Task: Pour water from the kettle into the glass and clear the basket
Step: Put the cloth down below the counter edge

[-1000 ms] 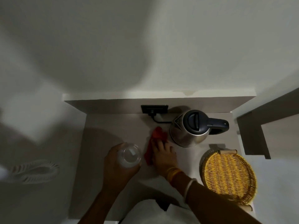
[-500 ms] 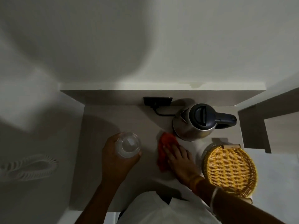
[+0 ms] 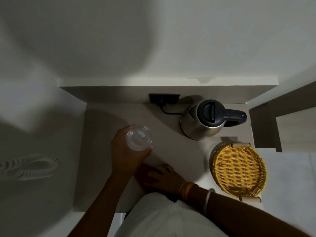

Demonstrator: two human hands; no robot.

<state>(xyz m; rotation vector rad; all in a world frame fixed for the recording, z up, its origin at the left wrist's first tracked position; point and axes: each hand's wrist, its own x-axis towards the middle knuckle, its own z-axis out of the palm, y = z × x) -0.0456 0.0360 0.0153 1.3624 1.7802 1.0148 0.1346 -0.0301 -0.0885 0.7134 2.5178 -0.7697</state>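
The left hand (image 3: pixel 127 153) clasps the glass (image 3: pixel 139 138) at frame centre-left; the right hand (image 3: pixel 165 177) presses flat, fingers spread, on a red cloth (image 3: pixel 142 175) at the table's (image 3: pixel 171 144) lower edge. The kettle (image 3: pixel 203 119) stands upper right, the basket (image 3: pixel 239 170) lower right. No writing is legible.

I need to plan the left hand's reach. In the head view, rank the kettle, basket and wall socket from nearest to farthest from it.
From the left hand, which holds the glass:
1. Kettle, to its right, further back.
2. Wall socket, at the back wall; close to the kettle's distance.
3. Basket, far right.
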